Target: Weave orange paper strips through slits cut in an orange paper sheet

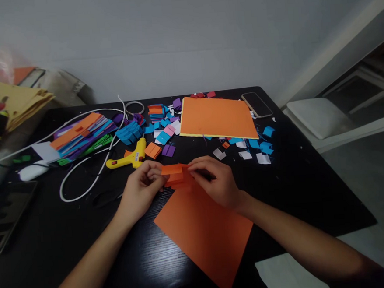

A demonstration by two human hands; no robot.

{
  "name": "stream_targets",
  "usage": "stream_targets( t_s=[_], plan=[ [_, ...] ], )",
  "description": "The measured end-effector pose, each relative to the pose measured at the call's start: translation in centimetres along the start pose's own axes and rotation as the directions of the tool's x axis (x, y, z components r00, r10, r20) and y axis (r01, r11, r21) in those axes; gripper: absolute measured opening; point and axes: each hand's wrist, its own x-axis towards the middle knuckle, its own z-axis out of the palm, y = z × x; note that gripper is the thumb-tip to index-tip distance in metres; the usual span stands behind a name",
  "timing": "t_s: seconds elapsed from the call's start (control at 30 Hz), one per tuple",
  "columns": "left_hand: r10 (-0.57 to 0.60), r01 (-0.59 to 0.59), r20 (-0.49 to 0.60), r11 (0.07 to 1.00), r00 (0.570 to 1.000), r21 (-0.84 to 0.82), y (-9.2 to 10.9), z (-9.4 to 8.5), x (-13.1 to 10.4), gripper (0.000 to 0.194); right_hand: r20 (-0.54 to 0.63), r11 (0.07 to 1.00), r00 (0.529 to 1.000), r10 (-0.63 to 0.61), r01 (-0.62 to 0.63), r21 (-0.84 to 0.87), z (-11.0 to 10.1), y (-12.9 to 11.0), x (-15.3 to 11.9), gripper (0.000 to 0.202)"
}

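Observation:
Between my hands is a small folded piece of orange paper (172, 174), with a crease across it. My left hand (144, 184) pinches its left end between thumb and fingers. At its right end, the fingertips of my right hand (217, 179) are closed on the orange paper's edge. Beneath my right hand lies a large orange sheet (208, 235), turned cornerwise on the black table; its upper part is hidden by the hand and the folded piece. A yellow glue gun (132, 157) rests just beyond my left hand, beside a folded orange square (153, 150).
A stack of orange and yellow sheets (218, 116) lies at the back, with scattered paper scraps (266, 147) around it. Folded coloured strips (82, 134) are piled at left, near a white cable (84, 197). A phone (256, 104) sits at the back right; scissors (106, 197) lie at left.

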Motion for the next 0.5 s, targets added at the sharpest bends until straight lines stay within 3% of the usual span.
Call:
stream_targets(
  t_s=[0.1, 0.23, 0.5],
  plan=[
    [0.013, -0.014, 0.026, 1.0, 1.0, 0.027, -0.4, -0.2, 0.1, 0.022, 0.004, 0.964, 0.983, 0.181, -0.178, 0.195, 0.2, 0.1, -0.1, 0.017],
    [-0.003, -0.001, 0.063, 0.998, 0.998, 0.061, -0.7, -0.5, 0.0, 0.021, 0.04, 0.876, 0.953, 0.299, -0.291, 0.384, 0.1, -0.1, 0.2, 0.038],
    [-0.057, 0.056, 0.084, 0.998, 0.995, 0.012, -0.8, -0.3, 0.0, 0.032, 0.182, 0.749, 0.886, 0.427, -0.459, 0.478, -0.8, -0.5, 1.1, 0.034]
  ],
)
